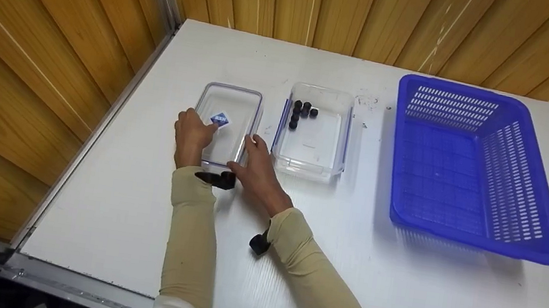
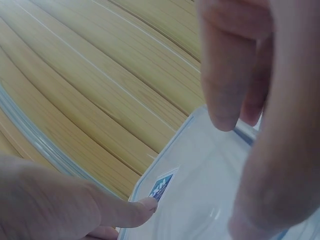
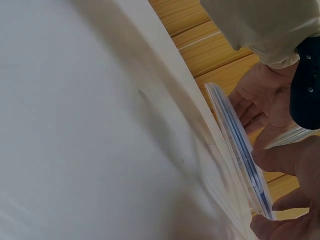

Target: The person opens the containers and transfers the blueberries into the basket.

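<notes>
Both hands hold a clear rectangular container lid (image 1: 230, 142) with a bluish-grey sealing edge and a blue-and-white sticker (image 1: 219, 120). The left hand (image 1: 192, 134) grips its left side, thumb on top at the sticker and fingers round the outer edge. At the near right corner, the right hand (image 1: 260, 169) pinches the rim between thumb and fingers. In the right wrist view the lid (image 3: 239, 145) appears nearly edge-on, thin, between both hands. Just right of it stands a clear open container (image 1: 315, 151) with blue-edged sides, holding several small black pieces (image 1: 295, 116).
A large blue perforated basket (image 1: 444, 172) stands on the right of the white table (image 1: 111, 206). Wood-panelled walls (image 1: 348, 8) rise behind and at the left. Black wrist cameras (image 1: 260, 244) sit at both cuffs.
</notes>
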Demonstrator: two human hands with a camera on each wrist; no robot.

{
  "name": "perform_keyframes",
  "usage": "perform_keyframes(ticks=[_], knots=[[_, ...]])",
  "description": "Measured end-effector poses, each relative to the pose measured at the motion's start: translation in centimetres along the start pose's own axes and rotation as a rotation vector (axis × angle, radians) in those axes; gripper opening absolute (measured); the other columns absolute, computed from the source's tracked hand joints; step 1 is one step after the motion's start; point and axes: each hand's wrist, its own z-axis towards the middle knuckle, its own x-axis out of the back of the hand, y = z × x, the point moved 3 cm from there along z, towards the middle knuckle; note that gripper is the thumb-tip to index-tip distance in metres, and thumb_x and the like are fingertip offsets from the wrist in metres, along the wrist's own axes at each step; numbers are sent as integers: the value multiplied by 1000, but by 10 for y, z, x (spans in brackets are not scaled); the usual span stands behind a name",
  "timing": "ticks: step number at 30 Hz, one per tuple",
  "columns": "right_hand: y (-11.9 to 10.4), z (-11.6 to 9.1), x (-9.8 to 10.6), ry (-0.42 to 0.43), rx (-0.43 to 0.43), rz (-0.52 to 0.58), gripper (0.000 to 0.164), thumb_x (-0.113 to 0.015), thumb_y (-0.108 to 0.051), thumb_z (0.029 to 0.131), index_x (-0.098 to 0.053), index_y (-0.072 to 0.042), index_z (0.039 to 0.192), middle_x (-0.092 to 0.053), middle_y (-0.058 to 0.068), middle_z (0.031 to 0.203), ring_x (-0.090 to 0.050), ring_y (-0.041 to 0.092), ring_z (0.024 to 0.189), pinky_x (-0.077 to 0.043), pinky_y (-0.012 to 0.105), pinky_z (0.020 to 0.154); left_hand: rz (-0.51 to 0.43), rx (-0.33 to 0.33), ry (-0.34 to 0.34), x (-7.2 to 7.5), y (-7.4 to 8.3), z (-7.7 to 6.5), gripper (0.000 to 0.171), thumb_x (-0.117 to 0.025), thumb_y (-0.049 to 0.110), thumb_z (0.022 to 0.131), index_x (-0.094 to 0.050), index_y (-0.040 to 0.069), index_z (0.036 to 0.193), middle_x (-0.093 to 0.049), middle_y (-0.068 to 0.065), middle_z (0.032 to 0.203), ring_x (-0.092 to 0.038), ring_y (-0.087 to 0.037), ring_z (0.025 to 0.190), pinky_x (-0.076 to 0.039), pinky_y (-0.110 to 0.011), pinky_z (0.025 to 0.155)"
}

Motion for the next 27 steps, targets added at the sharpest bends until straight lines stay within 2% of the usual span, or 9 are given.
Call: perform_keyframes(ticks=[11, 19, 27], knots=[[12, 2, -6, -26, -11, -20, 72, -69, -19, 82, -33, 7, 139, -30, 25, 142, -30, 34, 131, -26, 37, 108, 10, 24, -54, -7, -8, 4, 60, -62, 20, 86, -37, -6, 134, -43, -22, 129, -43, -32, 119, -37, -43, 100], [15, 1, -6, -25, -10, -1, 71, -68, -18, 83, -32, 7, 139, -28, 26, 143, -28, 34, 133, -23, 35, 109, 44, -18, -48, -9, -10, 7, 57, -62, 19, 85, -41, -9, 130, -45, -24, 125, -46, -34, 116, -37, -43, 99], [14, 1, -9, -14, 14, -11, 70, -67, -15, 83, -32, 8, 139, -27, 27, 143, -26, 35, 133, -23, 37, 110, 45, -25, -31, -11, -13, 9, 57, -64, 19, 84, -42, -9, 128, -46, -25, 126, -45, -35, 117, -37, -44, 99]])
